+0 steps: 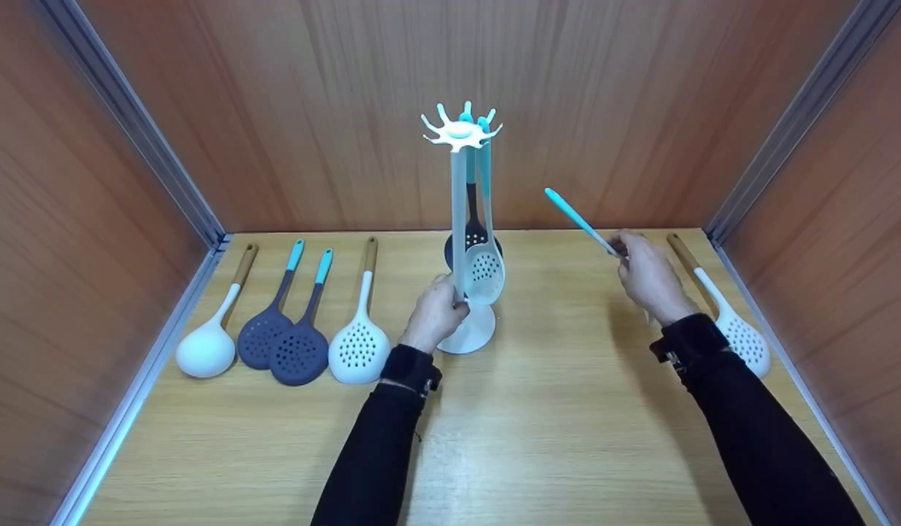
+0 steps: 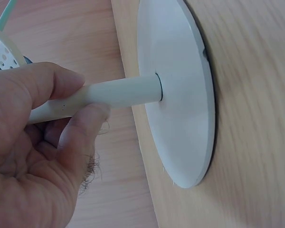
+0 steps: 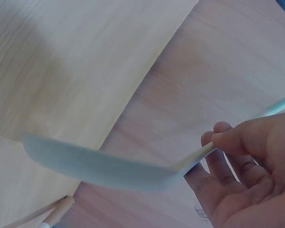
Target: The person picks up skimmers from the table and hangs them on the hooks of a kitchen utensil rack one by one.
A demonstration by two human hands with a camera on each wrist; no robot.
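My left hand (image 1: 437,315) grips the lower pole of a white utensil rack (image 1: 461,131); in the left wrist view, thumb and fingers (image 2: 66,83) wrap the pole just above its round base (image 2: 180,118). From the rack's hooks hang a white skimmer (image 1: 485,272) with a turquoise handle and, behind it, a dark skimmer (image 1: 476,232), partly hidden. On the right, my right hand (image 1: 651,276) pinches a white kitchen utensil (image 3: 99,168) by its neck, in the air. Its turquoise handle (image 1: 573,213) points up and left; its shallow curved head appears nearly side-on.
On the left of the table lie a white ladle (image 1: 206,351), two overlapping dark skimmers (image 1: 299,355) and a white skimmer (image 1: 359,352) with a wooden handle. Another white skimmer (image 1: 742,343) lies by the right wall, partly behind my right forearm. Wood panels enclose three sides.
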